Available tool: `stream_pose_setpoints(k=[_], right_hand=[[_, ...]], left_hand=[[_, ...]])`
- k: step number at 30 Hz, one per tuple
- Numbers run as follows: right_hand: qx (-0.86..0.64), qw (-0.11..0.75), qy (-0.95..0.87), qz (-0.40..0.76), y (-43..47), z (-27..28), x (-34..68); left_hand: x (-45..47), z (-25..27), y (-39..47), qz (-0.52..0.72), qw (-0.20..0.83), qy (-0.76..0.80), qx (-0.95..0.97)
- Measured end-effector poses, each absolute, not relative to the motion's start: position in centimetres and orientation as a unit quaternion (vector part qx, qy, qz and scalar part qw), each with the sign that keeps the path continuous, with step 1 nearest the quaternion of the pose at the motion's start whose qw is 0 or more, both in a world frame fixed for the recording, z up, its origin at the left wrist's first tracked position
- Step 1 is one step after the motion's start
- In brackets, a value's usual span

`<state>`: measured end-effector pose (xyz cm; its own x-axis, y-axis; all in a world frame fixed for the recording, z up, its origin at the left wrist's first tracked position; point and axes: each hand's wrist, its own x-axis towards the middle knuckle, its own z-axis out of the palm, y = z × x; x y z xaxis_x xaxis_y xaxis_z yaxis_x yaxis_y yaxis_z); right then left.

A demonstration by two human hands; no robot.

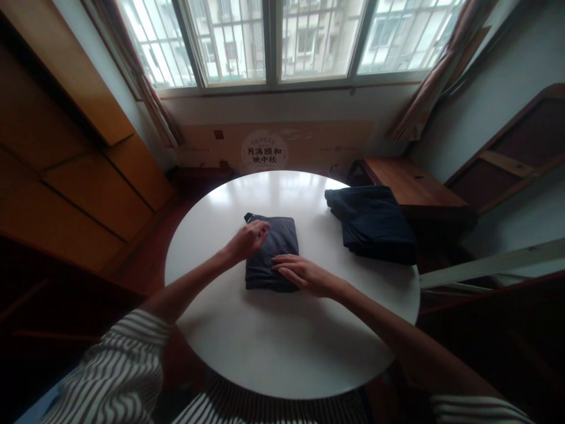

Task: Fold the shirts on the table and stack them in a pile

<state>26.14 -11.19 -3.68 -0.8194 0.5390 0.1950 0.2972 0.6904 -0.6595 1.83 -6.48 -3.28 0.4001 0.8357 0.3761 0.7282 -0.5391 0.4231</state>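
A folded dark grey garment (279, 241) lies flat in the middle of the white round table, with a small black piece sticking out at its far left corner. My left hand (249, 238) is over the garment's left side, fingers loosely bent and holding nothing; whether it touches the cloth I cannot tell. Against the garment's near right part, my right hand (306, 274) rests with its fingers stretched out over the cloth. To the right, a thicker folded stack of dark navy cloth (375, 221) sits near the table's edge.
The white round table (282, 341) stands below a barred window (315, 41). Behind it on the right is a wooden desk (408, 182). Wooden cabinets (83, 182) line the left wall. A pale bar (489, 265) runs beside the table's right edge.
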Motion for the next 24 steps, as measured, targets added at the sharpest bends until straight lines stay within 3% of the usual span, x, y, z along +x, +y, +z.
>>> stream_pose_setpoints(k=[4, 7, 13, 19, 24], right_hand=[[-0.262, 0.237, -0.880, 0.318, -8.0, -3.0, 24.5], [-0.284, 0.204, -0.899, 0.262, -5.0, -3.4, 22.0], [-0.302, 0.095, -0.943, 0.098, -2.6, -5.3, 18.9], [-0.316, 0.098, -0.942, 0.051, -2.9, -6.0, 18.9], [-0.331, 0.099, -0.937, 0.047, -2.7, -6.3, 18.6]], left_hand=[[-1.0, -4.3, -14.1, 0.234, 0.136, 0.458, 0.847], [-2.1, -5.7, -17.1, 0.236, 0.100, 0.440, 0.860], [-1.8, -6.6, -18.0, 0.230, -0.003, 0.418, 0.879], [-2.1, -6.3, -18.5, 0.177, -0.105, 0.372, 0.905], [-2.9, -5.9, -19.1, 0.131, -0.128, 0.330, 0.926]])
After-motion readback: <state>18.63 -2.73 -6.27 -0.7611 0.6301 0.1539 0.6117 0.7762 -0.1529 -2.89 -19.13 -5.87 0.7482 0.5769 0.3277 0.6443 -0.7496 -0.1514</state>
